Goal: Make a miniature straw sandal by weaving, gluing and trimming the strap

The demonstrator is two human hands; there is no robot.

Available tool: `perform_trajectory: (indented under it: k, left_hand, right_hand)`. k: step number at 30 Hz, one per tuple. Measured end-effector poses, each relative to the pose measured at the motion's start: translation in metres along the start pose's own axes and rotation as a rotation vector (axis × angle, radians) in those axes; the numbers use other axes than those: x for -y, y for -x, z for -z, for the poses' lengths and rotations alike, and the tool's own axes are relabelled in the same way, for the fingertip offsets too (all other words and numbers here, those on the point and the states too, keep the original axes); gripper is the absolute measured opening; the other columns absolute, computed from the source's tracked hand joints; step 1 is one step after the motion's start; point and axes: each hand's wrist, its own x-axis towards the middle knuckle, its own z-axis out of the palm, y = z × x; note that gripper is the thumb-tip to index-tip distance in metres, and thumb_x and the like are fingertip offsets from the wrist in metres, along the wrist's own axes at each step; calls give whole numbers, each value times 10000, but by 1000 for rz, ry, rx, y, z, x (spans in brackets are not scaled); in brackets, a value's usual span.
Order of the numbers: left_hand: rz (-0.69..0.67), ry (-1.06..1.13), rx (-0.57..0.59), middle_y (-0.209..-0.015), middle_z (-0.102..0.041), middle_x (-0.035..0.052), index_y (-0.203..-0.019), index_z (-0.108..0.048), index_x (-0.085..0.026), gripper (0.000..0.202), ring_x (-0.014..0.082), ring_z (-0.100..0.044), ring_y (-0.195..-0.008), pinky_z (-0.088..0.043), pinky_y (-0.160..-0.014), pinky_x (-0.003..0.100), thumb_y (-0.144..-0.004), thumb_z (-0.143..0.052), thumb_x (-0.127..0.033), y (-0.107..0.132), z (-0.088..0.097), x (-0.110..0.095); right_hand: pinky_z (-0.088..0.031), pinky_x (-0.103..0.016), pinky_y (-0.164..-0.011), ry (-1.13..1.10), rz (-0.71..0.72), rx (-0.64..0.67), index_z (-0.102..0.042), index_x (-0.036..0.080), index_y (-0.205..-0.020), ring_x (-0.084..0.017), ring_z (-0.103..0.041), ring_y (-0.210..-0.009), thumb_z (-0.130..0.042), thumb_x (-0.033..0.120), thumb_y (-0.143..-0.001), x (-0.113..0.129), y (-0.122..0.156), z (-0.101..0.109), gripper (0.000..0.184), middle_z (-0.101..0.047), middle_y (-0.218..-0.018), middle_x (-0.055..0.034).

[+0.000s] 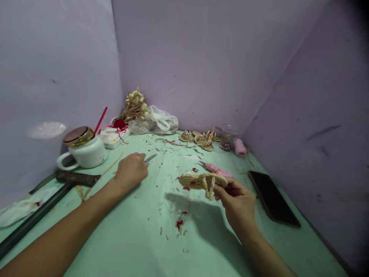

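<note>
My right hand (238,200) is closed on a small woven straw slipper (197,181), held above the table with its strap facing me. On the left, the fingers of my left hand (131,169) are curled around small scissors (150,158); only the pointed metal blades show, and the handles are hidden. Just behind the slipper lies a pink-handled tool (217,169) with a metal tip. Red thread scraps (179,224) and straw bits are scattered on the green tabletop (135,234) between my hands.
A hammer (77,177), a lidded white mug (89,153) and a white box (113,137) stand or lie at left. Dried flowers (135,104) and a plastic bag (161,120) sit at the back. Straw slippers (204,141), a pink thread spool (240,147) and a phone (273,198) are right.
</note>
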Motion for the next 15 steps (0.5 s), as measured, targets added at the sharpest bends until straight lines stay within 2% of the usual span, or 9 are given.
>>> perform_trajectory:
  k: [2,4,5,6,8,10,13,15]
  left_hand:
    - [-106,172,84,-998,-661,67,-1101,-595,-196,402,193,-615,-821,-459,-699,280,-763,-487,-386,10,3,-14]
    - [-178,661,408,-851,-680,63,-1072,-610,-147,447,148,-595,-609,-444,-544,250,-752,-500,-438,23,3,-30]
    - [-182,818,516,-779,-674,58,-1008,-636,-125,438,127,-560,-539,-421,-497,238,-743,-505,-448,30,1,-37]
    - [-197,927,571,-691,-657,44,-931,-655,-108,403,110,-530,-506,-398,-477,220,-720,-541,-432,36,-2,-43]
    - [-204,1069,687,-568,-604,17,-750,-655,-88,300,79,-481,-462,-359,-442,190,-658,-616,-371,47,-10,-52]
    - [-89,1128,748,-453,-524,-25,-664,-610,-99,245,51,-402,-371,-284,-361,166,-621,-642,-338,53,-17,-57]
    - [107,1238,767,-381,-472,-48,-631,-542,-136,236,48,-370,-308,-224,-288,148,-625,-635,-353,55,-23,-60]
    - [160,1324,766,-404,-515,-27,-634,-527,-140,253,52,-402,-311,-258,-278,141,-626,-634,-369,55,-26,-61]
  right_hand:
    - [-326,-173,-348,-171,-265,45,-647,154,-646,-56,-401,-380,-751,293,-577,3,-2,-3,186,-548,-495,35]
    - [-283,-162,-333,-256,-457,150,-632,139,-589,-32,-338,-349,-767,312,-548,4,-2,-6,224,-507,-455,45]
    - [-271,-159,-332,-269,-523,194,-627,135,-575,-23,-315,-339,-774,315,-541,4,-1,-8,234,-494,-439,50]
    - [-265,-156,-334,-274,-566,232,-626,133,-572,-18,-305,-335,-779,316,-538,4,0,-10,241,-492,-433,50]
    - [-287,-157,-347,-291,-585,281,-630,133,-585,-21,-323,-341,-773,341,-557,4,2,-13,254,-504,-444,44]
    - [-329,-171,-363,-337,-578,305,-633,139,-616,-36,-365,-354,-718,427,-621,2,2,-14,300,-527,-486,28]
    - [-360,-196,-360,-371,-589,254,-646,162,-786,-53,-421,-374,-590,550,-701,1,0,-12,402,-615,-678,-20]
    - [-398,-205,-391,-306,-543,198,-616,180,-921,-69,-482,-440,-602,539,-691,1,0,-11,426,-635,-844,-48]
